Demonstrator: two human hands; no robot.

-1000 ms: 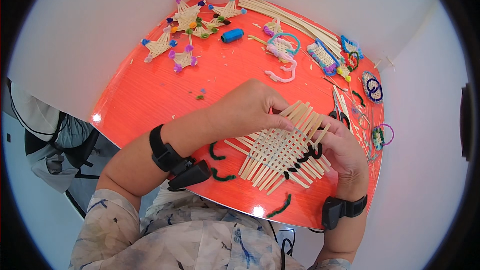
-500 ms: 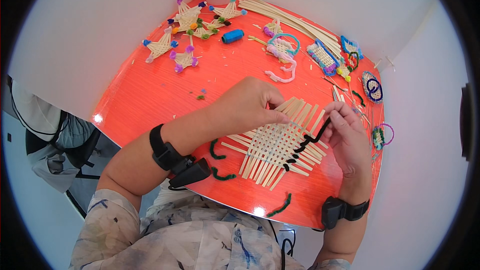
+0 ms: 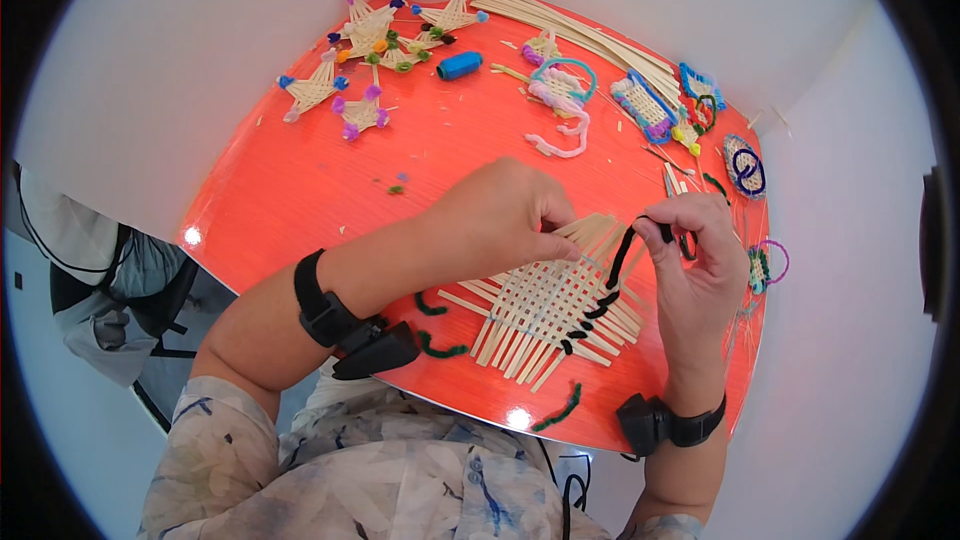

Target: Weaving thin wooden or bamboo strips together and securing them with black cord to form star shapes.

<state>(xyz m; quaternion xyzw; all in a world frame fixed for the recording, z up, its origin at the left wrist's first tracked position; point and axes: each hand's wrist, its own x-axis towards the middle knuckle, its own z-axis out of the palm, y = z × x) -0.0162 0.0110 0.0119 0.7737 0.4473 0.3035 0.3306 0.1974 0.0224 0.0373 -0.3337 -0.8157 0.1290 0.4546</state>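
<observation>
Black fuzzy stem [image 3: 622,253] is stretching from the woven mat [image 3: 545,290] to the right hand [image 3: 700,265], whose thumb and fingers are pinching it near its top. Compared with a second ago, more of the stem is sticking out straight, and the right hand is no longer touching the mat but is pulling away. That is probably making the newest loop tighter on the mat's right side, where black stitches are showing. The left hand [image 3: 515,215] is pinching the mat's far edge, maybe keeping it steady. The mat is sitting near the front edge of the red table [image 3: 270,190]; whether it is lying flat is hard to tell. Loose strip ends are poking out all round, so the stem might be catching on them. Scissors [image 3: 688,245] are lying just behind the right hand, and little crafts [image 3: 758,270] are crowding the right edge, making pulling room tight there. More red tabletop is showing on the left. Short green stems [image 3: 562,412] are lying left of the mat and in front.
</observation>
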